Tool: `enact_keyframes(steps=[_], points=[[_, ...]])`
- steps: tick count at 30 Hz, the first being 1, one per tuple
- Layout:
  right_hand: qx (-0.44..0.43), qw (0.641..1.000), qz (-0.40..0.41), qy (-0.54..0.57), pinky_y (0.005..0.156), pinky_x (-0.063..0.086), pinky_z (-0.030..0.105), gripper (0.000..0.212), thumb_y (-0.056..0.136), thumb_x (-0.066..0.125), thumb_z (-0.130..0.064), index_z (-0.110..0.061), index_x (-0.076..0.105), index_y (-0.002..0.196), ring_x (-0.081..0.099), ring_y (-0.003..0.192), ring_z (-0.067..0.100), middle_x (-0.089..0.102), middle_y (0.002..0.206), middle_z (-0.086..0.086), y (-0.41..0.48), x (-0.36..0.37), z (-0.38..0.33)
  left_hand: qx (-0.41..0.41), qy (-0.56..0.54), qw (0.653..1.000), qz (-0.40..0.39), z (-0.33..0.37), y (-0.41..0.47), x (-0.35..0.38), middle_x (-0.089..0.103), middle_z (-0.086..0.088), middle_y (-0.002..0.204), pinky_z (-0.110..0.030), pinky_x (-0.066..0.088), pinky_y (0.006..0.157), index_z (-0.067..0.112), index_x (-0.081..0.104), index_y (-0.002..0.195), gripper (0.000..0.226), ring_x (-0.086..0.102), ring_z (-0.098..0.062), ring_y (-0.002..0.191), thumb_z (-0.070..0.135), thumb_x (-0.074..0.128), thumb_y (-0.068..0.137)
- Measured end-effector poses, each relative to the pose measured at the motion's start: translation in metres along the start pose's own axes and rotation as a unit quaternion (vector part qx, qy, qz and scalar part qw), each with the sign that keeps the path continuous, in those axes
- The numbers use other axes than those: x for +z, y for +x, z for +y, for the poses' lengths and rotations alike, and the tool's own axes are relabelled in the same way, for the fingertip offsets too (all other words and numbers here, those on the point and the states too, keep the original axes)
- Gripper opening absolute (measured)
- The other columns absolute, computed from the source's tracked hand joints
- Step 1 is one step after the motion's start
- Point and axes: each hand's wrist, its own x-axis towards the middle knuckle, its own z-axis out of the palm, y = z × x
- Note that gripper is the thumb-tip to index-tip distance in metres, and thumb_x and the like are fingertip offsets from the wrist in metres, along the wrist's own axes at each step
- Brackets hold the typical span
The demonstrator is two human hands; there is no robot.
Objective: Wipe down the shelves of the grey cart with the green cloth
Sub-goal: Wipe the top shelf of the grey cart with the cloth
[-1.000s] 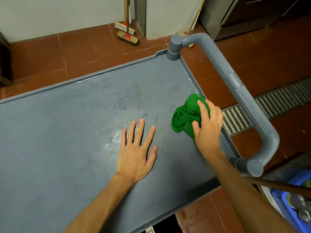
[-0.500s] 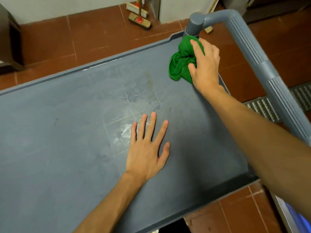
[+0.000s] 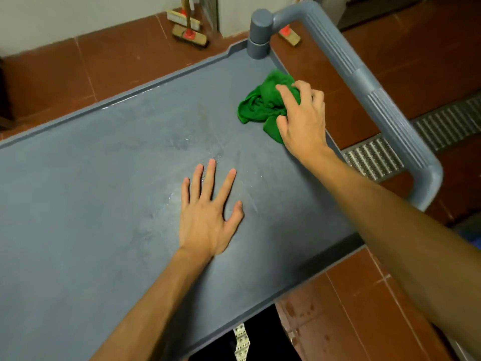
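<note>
The grey cart's top shelf (image 3: 91,191) fills most of the view, with faint wet streaks near its middle. A crumpled green cloth (image 3: 263,105) lies on the shelf close to the right rim, a little short of the far right corner. My right hand (image 3: 302,121) presses down on the cloth and grips it, covering its right part. My left hand (image 3: 208,212) rests flat on the shelf's middle, fingers spread, holding nothing.
The cart's thick grey handle (image 3: 364,82) arches along the right side from a corner post (image 3: 259,35). Beyond lie red floor tiles, a metal drain grate (image 3: 406,142) at right, and brush heads (image 3: 190,29) against the white wall.
My right hand has drawn the green cloth back from the far right corner post toward me along the right rim. My left hand stays flat on the shelf.
</note>
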Motion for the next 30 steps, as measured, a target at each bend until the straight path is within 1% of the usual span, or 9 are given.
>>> enact_keyframes(steps=[7, 13, 16, 19, 22, 24, 26, 28, 30], points=[[0.044, 0.998, -0.014, -0.044, 0.087, 0.039, 0.043, 0.052, 0.087, 0.057, -0.018, -0.018, 0.049, 0.138, 0.046, 0.111, 0.037, 0.046, 0.138, 0.016, -0.087, -0.021, 0.013, -0.001, 0.001, 1.0, 0.002, 0.002, 0.0, -0.002, 0.01, -0.007, 0.171, -0.051, 0.006, 0.126, 0.034, 0.027, 0.159, 0.064, 0.006, -0.031, 0.157, 0.057, 0.037, 0.1], [0.096, 0.99, -0.049, -0.09, 0.079, 0.04, 0.043, 0.059, 0.086, 0.061, -0.034, -0.008, 0.047, 0.137, 0.047, 0.095, 0.036, 0.049, 0.118, 0.021, -0.161, -0.044, 0.019, -0.001, -0.001, 1.0, -0.003, 0.005, -0.005, -0.006, 0.012, -0.008, 0.17, -0.053, 0.008, 0.126, 0.033, 0.029, 0.159, 0.064, 0.008, -0.032, 0.157, 0.057, 0.035, 0.099], [0.134, 0.98, -0.101, -0.108, 0.076, 0.046, 0.043, 0.073, 0.087, 0.061, -0.045, -0.003, 0.037, 0.142, 0.049, 0.1, 0.038, 0.046, 0.118, 0.024, -0.187, -0.053, 0.019, -0.002, 0.0, 1.0, -0.006, 0.006, -0.01, -0.009, 0.011, -0.008, 0.17, -0.052, 0.007, 0.126, 0.033, 0.029, 0.159, 0.065, 0.007, -0.032, 0.157, 0.057, 0.035, 0.099], [0.16, 0.972, -0.13, -0.109, 0.071, 0.05, 0.04, 0.081, 0.09, 0.058, -0.047, 0.002, 0.026, 0.147, 0.053, 0.101, 0.039, 0.044, 0.122, 0.025, -0.198, -0.059, 0.016, 0.009, -0.02, 0.999, -0.025, 0.007, -0.015, -0.018, 0.013, -0.009, 0.17, -0.05, 0.006, 0.126, 0.031, 0.031, 0.158, 0.066, 0.009, -0.032, 0.157, 0.057, 0.034, 0.097], [0.181, 0.97, -0.134, -0.091, 0.073, 0.052, 0.04, 0.086, 0.092, 0.059, -0.047, 0.003, 0.019, 0.15, 0.055, 0.104, 0.04, 0.042, 0.127, 0.026, -0.201, -0.062, 0.013, 0.009, -0.08, 0.997, -0.015, -0.013, -0.02, -0.036, 0.025, -0.015, 0.166, -0.053, 0.015, 0.124, 0.022, 0.041, 0.155, 0.066, 0.023, -0.037, 0.153, 0.054, 0.035, 0.097], [0.195, 0.968, -0.131, -0.085, 0.073, 0.052, 0.041, 0.088, 0.092, 0.06, -0.047, 0.002, 0.018, 0.15, 0.056, 0.105, 0.042, 0.04, 0.129, 0.028, -0.2, -0.06, 0.011, -0.038, -0.088, 0.994, 0.05, -0.05, -0.028, -0.048, 0.033, -0.021, 0.161, -0.057, 0.022, 0.12, 0.016, 0.048, 0.151, 0.061, 0.033, -0.043, 0.146, 0.045, 0.043, 0.097], [0.215, 0.968, -0.116, -0.06, 0.075, 0.053, 0.044, 0.088, 0.089, 0.065, -0.045, 0.001, 0.02, 0.15, 0.056, 0.104, 0.047, 0.04, 0.13, 0.029, -0.197, -0.056, 0.01, -0.118, -0.065, 0.985, 0.106, -0.099, -0.041, -0.06, 0.035, -0.025, 0.158, -0.059, 0.024, 0.118, 0.014, 0.05, 0.148, 0.06, 0.034, -0.047, 0.143, 0.043, 0.043, 0.097], [0.248, 0.965, -0.087, -0.012, 0.078, 0.052, 0.048, 0.088, 0.085, 0.07, -0.044, -0.001, 0.024, 0.147, 0.056, 0.103, 0.051, 0.039, 0.13, 0.029, -0.19, -0.05, 0.01, -0.208, -0.031, 0.969, 0.133, -0.153, -0.062, -0.069, 0.034, -0.028, 0.157, -0.061, 0.022, 0.116, 0.014, 0.049, 0.148, 0.063, 0.033, -0.049, 0.142, 0.048, 0.039, 0.095], [0.279, 0.959, -0.048, 0.03, 0.081, 0.05, 0.052, 0.089, 0.081, 0.074, -0.042, -0.001, 0.027, 0.144, 0.055, 0.102, 0.054, 0.04, 0.129, 0.03, -0.181, -0.042, 0.008, -0.292, -0.001, 0.948, 0.125, -0.198, -0.088, -0.074, 0.034, -0.031, 0.154, -0.065, 0.022, 0.114, 0.019, 0.047, 0.147, 0.065, 0.032, -0.05, 0.14, 0.053, 0.036, 0.094]])
